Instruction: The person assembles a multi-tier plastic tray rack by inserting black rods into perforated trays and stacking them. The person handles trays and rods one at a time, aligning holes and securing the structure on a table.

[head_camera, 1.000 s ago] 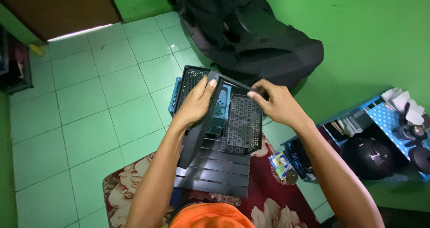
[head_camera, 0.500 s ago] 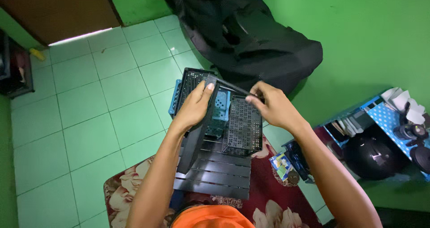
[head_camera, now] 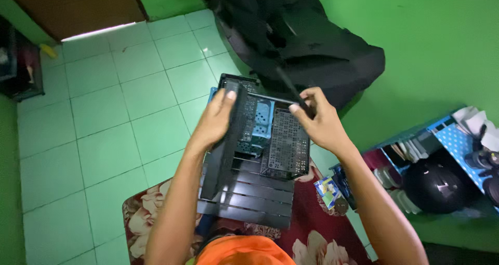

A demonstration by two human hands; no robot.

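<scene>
The left hand [head_camera: 215,122] has stayed clamped on the black perforated metal case's [head_camera: 262,140] side panel above the floral red rug [head_camera: 322,228], while the right hand [head_camera: 322,122], gripping a thin black rod [head_camera: 291,91], has lifted slightly.

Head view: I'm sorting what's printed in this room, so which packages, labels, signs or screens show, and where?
Small packet: on the floor at the rug's right edge, beside the right forearm; flat, rectangular, blue, white and green.
Blue dotted box: at the right wall; open, boxy, white dots.
No signs or screens in view.
</scene>
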